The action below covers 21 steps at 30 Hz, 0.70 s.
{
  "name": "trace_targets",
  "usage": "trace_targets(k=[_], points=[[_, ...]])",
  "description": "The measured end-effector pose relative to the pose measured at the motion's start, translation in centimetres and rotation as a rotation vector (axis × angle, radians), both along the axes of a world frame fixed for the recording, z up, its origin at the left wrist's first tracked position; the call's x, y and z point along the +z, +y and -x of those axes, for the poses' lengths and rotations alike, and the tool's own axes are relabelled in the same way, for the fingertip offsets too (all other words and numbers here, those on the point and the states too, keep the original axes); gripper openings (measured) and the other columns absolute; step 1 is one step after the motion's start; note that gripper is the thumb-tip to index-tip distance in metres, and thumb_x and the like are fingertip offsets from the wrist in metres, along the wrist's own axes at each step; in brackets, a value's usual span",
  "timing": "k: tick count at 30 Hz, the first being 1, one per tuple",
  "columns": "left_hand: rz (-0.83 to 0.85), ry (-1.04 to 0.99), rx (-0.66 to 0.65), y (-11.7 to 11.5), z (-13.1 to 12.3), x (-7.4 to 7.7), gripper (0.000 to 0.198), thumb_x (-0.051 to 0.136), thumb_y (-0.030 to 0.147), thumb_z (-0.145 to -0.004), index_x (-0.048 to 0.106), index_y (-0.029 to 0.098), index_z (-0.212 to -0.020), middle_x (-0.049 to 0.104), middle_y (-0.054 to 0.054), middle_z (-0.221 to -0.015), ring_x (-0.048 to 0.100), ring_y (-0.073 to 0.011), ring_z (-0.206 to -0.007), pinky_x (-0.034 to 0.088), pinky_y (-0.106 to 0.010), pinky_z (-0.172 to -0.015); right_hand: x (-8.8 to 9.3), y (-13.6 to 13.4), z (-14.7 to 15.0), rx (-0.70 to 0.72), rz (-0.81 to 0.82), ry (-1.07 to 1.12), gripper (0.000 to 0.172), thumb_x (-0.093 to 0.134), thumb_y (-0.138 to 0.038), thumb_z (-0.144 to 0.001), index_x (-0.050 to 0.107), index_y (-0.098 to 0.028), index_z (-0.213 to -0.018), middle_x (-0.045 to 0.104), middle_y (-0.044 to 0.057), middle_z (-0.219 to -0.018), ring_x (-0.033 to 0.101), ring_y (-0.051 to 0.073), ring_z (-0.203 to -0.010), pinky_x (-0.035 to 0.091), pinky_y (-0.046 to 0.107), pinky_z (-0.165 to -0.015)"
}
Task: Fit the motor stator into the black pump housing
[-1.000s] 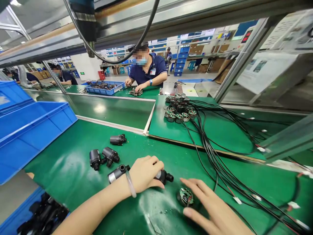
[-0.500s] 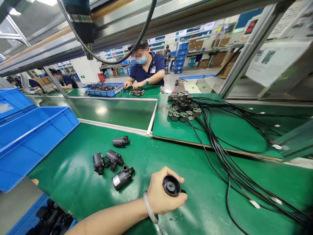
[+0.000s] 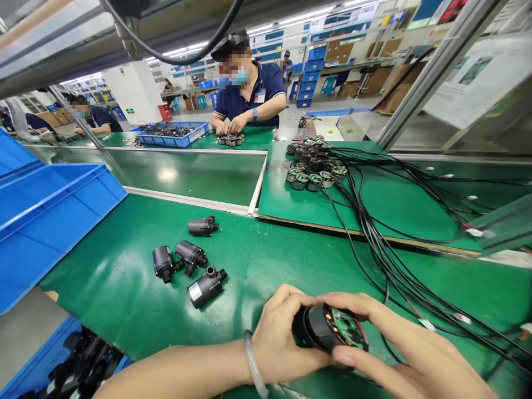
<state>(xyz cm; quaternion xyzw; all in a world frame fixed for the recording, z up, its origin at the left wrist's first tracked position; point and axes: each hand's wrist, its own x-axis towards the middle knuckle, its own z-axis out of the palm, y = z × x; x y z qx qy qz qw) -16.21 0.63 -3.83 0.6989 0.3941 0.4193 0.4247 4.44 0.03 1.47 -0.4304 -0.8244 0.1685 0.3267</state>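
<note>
My left hand point(image 3: 278, 332) is wrapped round a black pump housing point(image 3: 313, 330) just above the green table near its front edge. My right hand point(image 3: 399, 343) holds a round stator with a green circuit board point(image 3: 347, 327) and presses it into the open end of that housing. Black wires run from the stator off to the right. Several more black pump housings point(image 3: 205, 287) lie on the table to the left of my hands. A clear bangle sits on my left wrist.
A pile of stators point(image 3: 313, 166) with long black cables point(image 3: 374, 238) covers the raised green mat at the right. Blue bins point(image 3: 50, 216) stand at the left, another with black parts point(image 3: 78, 366) at the lower left. Across the belt a co-worker point(image 3: 249, 94) handles parts beside a blue tray point(image 3: 172, 136).
My left hand lifted the housing off the table and turned its open end toward me. My right hand left view, then came back with the stator and is now pushing it into the housing.
</note>
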Motion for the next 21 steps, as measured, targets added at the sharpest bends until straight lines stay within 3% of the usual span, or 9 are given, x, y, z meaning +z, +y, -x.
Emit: trace_targets(k=[3, 12, 16, 21], points=[[-0.084, -0.052, 0.056, 0.4, -0.8, -0.6, 0.046, 0.086, 0.04, -0.065, 0.065, 0.017, -0.099, 0.063, -0.006, -0.089, 0.062, -0.0213, -0.081, 0.052, -0.032, -0.069, 0.2, 0.9, 1.0, 0.063, -0.079, 0.002, 0.032, 0.056, -0.056, -0.099, 0.059, -0.032, -0.12, 0.077, -0.002, -0.099, 0.077, 0.015, -0.082, 0.061, 0.017, -0.068], [-0.127, -0.077, -0.001, 0.2, -1.1, -1.1, 0.051, 0.083, 0.048, -0.073, 0.063, 0.018, -0.109, 0.073, -0.01, -0.099, 0.071, -0.0248, -0.088, 0.056, -0.037, -0.081, -2.0, -0.2, -1.2, 0.043, 0.0, -0.05, 0.04, 0.064, -0.055, -0.094, 0.055, -0.033, -0.126, 0.075, -0.001, -0.104, 0.074, 0.02, -0.087, 0.062, 0.025, -0.074], [-0.061, -0.011, -0.015, 0.2, -0.9, -1.0, 0.055, 0.083, 0.051, -0.072, 0.063, 0.018, -0.112, 0.072, -0.011, -0.101, 0.071, -0.0254, -0.09, 0.055, -0.039, -0.083, -2.0, -0.3, -1.1, 0.036, 0.02, -0.018, 0.039, 0.068, -0.054, -0.091, 0.058, -0.034, -0.123, 0.074, -0.001, -0.104, 0.074, 0.021, -0.087, 0.062, 0.028, -0.074], [-0.11, -0.047, 0.004, 0.4, -0.9, -0.9, 0.055, 0.08, 0.06, -0.075, 0.064, 0.019, -0.107, 0.073, -0.01, -0.095, 0.07, -0.0246, -0.085, 0.055, -0.038, -0.081, -2.2, 0.2, -0.1, 0.072, -0.054, -0.033, 0.037, 0.064, -0.053, -0.095, 0.056, -0.03, -0.123, 0.074, 0.0, -0.102, 0.074, 0.02, -0.085, 0.061, 0.025, -0.074]])
